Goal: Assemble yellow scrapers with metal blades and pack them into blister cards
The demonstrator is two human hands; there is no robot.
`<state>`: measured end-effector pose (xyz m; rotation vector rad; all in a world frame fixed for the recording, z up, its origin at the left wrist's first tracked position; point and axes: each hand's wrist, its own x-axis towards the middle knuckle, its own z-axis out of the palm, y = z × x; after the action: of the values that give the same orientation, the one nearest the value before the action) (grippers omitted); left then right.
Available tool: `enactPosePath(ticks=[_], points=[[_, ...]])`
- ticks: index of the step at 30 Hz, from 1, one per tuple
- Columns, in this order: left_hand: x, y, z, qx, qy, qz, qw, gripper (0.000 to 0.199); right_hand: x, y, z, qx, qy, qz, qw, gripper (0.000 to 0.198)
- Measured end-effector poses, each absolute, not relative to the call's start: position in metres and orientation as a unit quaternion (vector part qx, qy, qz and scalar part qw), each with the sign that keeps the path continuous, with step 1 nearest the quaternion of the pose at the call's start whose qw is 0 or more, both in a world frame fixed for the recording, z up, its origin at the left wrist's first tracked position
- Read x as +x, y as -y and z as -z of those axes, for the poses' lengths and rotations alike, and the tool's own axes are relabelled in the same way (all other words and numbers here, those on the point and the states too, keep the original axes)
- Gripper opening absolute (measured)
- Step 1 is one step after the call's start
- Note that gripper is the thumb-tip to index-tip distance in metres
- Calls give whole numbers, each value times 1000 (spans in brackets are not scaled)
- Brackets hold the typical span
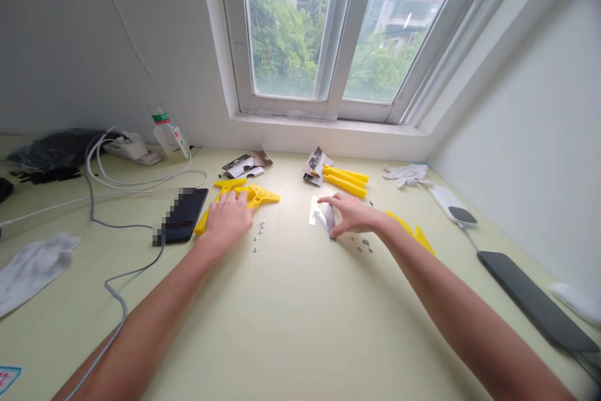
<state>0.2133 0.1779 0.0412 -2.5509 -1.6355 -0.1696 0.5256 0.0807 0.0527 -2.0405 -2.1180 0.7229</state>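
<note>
On the left of the table, my left hand (229, 218) curls over a yellow plastic part (263, 196), its fingertips partly hidden. Another yellow piece (229, 184) lies just beyond, and small metal nuts (261, 228) are scattered right of that hand. With thumb and fingers, my right hand (351, 212) grips a thin shiny metal plate (331, 223) by its edges, tilted up from the table. A flat, bright metal plate (313, 210) lies beside it. Several small screws (365, 242) sit below my right wrist, and a curved yellow part (422, 240) is behind the forearm.
Yellow handles (346, 181) and opened packaging (244, 165) lie toward the window. A phone (188, 216) with a cable, a plastic bottle (169, 135) and a white glove (40, 266) are at left. At right are another glove (406, 174), a white device (451, 204) and a dark slab (530, 298).
</note>
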Motion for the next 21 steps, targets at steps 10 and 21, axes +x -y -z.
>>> enactPosePath(ticks=[10,21], points=[[220,-186,-38,-839,541,64,18,32,522,-73,-53,-581,594,-413,373,71],[238,-116,-75,-620,245,288,-687,35,493,-45,-118,-506,586,-373,511,51]])
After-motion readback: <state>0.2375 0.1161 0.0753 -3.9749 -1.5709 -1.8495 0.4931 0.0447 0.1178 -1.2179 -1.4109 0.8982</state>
